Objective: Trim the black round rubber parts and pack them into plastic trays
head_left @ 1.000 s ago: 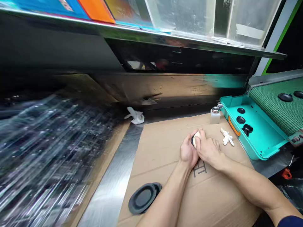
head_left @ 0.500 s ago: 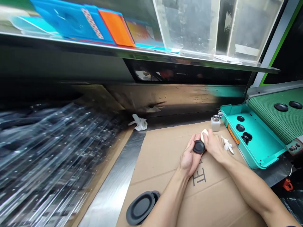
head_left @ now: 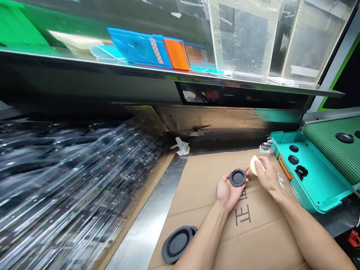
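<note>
On my left hand (head_left: pixel 229 191), palm up, rests a small round black lid-like part (head_left: pixel 237 177) with a raised ring, held by the fingers around its edge. Just to the right, my right hand (head_left: pixel 267 175) pinches a cream-white round pad (head_left: pixel 254 165), apart from the black part. Behind the right hand stands a small white bottle with a metal top (head_left: pixel 264 149). White crumpled tissue (head_left: pixel 280 180) shows partly past the right wrist. Larger dark grey round lid-like parts (head_left: pixel 177 244) lie beside my left forearm, partly covered by it.
Cardboard (head_left: pixel 197 187) covers the bench. At right, a teal tray (head_left: pixel 323 187) holds several black round parts, beside a green conveyor belt (head_left: pixel 332 138) carrying more. Clear plastic trays (head_left: pixel 84 202) are stacked at left. A shelf (head_left: pixel 253 84) overhangs the back. Another tissue (head_left: pixel 182 146) lies behind.
My right hand with the pad has drawn away from the black part, which now lies more open on my left palm. The camera view has shifted left and slightly up.
</note>
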Action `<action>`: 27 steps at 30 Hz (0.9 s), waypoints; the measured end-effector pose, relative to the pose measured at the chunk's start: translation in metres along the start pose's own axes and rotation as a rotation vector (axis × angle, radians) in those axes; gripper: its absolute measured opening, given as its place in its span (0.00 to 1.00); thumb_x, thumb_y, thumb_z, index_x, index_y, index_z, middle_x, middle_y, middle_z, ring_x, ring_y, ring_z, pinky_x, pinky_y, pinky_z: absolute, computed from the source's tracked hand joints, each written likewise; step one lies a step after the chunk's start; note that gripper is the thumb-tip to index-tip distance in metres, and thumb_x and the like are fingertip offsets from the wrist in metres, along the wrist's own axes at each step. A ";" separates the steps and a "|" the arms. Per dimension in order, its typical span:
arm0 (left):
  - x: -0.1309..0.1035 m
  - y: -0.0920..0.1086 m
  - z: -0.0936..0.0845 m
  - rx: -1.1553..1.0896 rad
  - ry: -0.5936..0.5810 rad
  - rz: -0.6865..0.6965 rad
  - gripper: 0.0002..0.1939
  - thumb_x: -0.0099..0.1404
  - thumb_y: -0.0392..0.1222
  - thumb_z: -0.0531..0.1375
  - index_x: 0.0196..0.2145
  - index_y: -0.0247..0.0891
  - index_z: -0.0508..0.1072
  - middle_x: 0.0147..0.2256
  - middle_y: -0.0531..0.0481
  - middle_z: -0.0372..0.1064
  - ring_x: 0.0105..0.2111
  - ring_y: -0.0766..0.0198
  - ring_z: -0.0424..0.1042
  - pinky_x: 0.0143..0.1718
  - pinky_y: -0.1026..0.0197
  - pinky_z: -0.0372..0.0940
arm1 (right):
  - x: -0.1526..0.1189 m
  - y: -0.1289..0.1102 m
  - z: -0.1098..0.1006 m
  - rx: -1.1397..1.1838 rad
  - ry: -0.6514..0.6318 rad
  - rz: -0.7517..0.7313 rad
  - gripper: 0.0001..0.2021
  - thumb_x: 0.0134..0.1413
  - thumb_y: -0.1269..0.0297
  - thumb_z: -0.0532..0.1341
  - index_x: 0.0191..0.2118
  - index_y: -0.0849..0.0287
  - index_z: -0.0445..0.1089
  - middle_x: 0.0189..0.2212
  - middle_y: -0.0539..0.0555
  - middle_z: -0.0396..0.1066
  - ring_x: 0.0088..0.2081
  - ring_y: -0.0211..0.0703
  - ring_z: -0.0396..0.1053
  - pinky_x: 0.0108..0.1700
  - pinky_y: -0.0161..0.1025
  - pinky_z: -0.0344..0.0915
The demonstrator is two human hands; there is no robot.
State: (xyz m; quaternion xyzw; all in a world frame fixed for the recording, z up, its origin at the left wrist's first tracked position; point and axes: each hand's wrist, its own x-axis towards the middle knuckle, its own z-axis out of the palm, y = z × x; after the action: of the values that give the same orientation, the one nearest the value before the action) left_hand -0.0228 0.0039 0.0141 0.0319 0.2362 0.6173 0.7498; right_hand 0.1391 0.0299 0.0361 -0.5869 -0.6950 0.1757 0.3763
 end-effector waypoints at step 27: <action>0.006 -0.016 0.000 0.153 0.034 0.085 0.16 0.75 0.40 0.49 0.45 0.31 0.75 0.46 0.38 0.76 0.44 0.56 0.76 0.47 0.52 0.74 | -0.009 -0.012 0.007 -0.171 -0.143 -0.018 0.13 0.66 0.56 0.57 0.48 0.46 0.77 0.38 0.49 0.79 0.40 0.47 0.76 0.40 0.36 0.64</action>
State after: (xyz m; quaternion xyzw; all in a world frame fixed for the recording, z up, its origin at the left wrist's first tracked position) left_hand -0.0078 0.0061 0.0071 0.0888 0.2938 0.6291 0.7142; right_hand 0.1257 0.0201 0.0372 -0.5964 -0.7379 0.1538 0.2760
